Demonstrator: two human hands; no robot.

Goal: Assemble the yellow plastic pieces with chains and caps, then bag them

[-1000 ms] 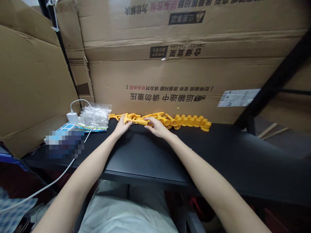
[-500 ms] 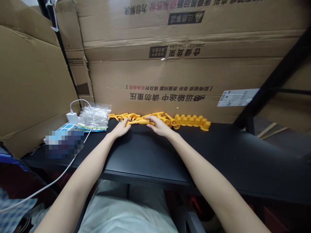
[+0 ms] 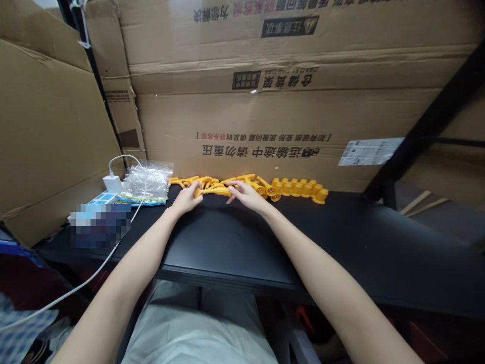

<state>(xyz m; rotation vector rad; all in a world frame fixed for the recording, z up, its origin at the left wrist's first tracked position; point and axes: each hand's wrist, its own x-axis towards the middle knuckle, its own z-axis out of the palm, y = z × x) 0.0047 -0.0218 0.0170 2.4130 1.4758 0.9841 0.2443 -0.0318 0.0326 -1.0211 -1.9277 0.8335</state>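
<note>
Handling yellow piece [image 3: 216, 191] | hands [image 3: 185, 198] at either end | yellow cups [image 3: 296, 188] right

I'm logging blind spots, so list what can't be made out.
Head view, all:
Yellow part: left end partly hidden by left hand.
Whether right hand grips it: hidden by that hand.
Label: print too small.
Mosaicked item: detail blocked by pixelation.
Cable: cut off by left edge.

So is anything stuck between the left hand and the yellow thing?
Nothing visible: the left hand holds the yellow thing at one end. The pile lies behind it, not between.
</note>
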